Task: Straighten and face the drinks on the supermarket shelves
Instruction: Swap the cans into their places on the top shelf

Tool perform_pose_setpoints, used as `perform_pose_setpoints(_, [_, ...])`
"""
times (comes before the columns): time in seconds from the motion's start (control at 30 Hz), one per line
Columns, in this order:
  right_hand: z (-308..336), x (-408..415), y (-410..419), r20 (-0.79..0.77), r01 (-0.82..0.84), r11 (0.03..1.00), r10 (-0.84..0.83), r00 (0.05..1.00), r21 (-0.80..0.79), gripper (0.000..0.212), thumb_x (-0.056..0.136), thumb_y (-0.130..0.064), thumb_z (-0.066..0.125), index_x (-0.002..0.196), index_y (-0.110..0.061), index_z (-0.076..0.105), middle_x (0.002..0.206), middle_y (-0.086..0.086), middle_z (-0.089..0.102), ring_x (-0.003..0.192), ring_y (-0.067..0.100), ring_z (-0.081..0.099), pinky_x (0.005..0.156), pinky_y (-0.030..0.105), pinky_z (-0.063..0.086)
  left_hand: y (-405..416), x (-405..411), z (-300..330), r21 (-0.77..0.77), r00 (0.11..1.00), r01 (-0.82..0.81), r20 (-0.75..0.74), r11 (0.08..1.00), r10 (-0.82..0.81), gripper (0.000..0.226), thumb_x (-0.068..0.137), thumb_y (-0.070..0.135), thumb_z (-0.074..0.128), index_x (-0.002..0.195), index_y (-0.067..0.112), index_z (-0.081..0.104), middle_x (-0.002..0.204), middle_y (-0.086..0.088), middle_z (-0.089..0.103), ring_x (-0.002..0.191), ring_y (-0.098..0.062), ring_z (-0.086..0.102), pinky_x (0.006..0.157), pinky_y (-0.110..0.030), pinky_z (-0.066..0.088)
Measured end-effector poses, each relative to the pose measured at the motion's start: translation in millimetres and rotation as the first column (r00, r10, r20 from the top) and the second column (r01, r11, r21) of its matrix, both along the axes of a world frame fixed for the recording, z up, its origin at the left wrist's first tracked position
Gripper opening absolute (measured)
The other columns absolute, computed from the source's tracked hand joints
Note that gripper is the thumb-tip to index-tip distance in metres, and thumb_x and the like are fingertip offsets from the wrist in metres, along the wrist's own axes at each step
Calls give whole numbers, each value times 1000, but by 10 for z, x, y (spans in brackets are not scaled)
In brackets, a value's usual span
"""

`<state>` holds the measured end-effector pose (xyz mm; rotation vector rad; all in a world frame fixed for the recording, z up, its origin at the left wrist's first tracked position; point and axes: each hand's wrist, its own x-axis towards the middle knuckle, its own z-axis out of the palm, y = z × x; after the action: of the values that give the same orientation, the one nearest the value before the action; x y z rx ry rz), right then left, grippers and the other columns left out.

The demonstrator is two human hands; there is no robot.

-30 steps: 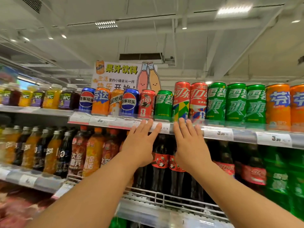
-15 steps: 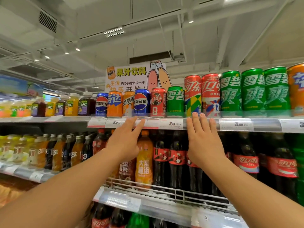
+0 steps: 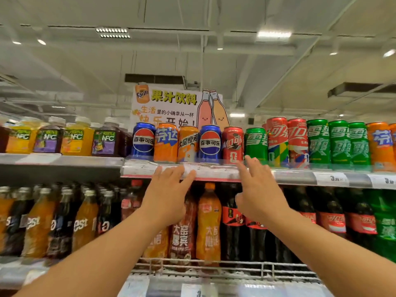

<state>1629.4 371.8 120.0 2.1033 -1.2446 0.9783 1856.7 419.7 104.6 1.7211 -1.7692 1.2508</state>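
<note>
On the top shelf, at the level of your raised hands, stands the row of short cans you are facing up: a blue Pepsi can (image 3: 143,140), an orange Fanta can (image 3: 166,142), a second orange can (image 3: 188,144), another blue Pepsi can (image 3: 210,144), a red Coca-Cola can (image 3: 233,145) and a green Sprite can (image 3: 256,145). They sit upright and close together, just behind the shelf's front strip (image 3: 214,171) with its price labels. The red can's logo looks turned a little off to one side, so that one seems due for a twist.

Your left hand (image 3: 167,194) is flat, fingers straight and slightly spread, their tips at the strip below the two orange cans. Your right hand (image 3: 258,194) is also flat and spread, its fingertips (image 3: 249,160) reaching up to the foot of the red and green cans; whether they touch the cans cannot be told. Neither hand holds anything.

You appear to be between cans, choosing the next one. The next move calls for closing your fingers round one can and turning it gently, label forward, without knocking its neighbours.

To the right stand taller red and green cans; to the left, juice bottles (image 3: 75,138). Below is a shelf of cola and orange bottles (image 3: 209,221).
</note>
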Motion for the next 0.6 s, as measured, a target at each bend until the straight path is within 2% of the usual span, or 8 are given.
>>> perform_pose_setpoints(0.1, [-43,380,60,-6,-42,999,42,999,0,77,88,-25,53,153,-22,13,163,5,3,148,26,-2,120,41,4,-51,63,-8,-6,1000,23,20,1000,-23,83,84,34,54,151,29,5,152,-7,18,137,-30,20,115,-54,11])
perform_pose_setpoints(0.23, [-185,486,0,-108,91,992,-101,989,-91,73,90,-27,52,153,-16,16,160,13,14,147,36,5,120,48,9,-134,66,-69,-35,999,46,18,998,-45,86,84,36,55,150,29,0,155,-8,13,140,-31,13,113,-60,9])
perform_pose_setpoints(0.43, [-171,531,7,-67,103,989,-111,992,-108,64,85,-23,55,146,-14,35,151,12,36,139,35,27,116,46,24,-195,92,-110,-81,996,84,19,993,-83,85,82,38,57,149,28,6,153,-10,19,138,-31,17,111,-61,10])
perform_pose_setpoints(0.53, [16,500,67,-42,82,989,-88,995,-125,42,85,-24,51,126,-15,57,126,5,56,113,30,49,97,41,42,-189,100,-84,-96,995,104,9,990,-103,80,82,34,56,149,29,12,150,-8,23,134,-30,21,111,-60,15])
perform_pose_setpoints(0.6, [313,487,94,33,-9,996,12,999,-93,28,89,-24,49,109,-14,67,113,4,59,100,26,55,84,40,49,-185,82,-76,-106,994,106,-7,989,-108,77,82,32,55,148,29,16,148,-7,25,133,-30,23,111,-60,16])
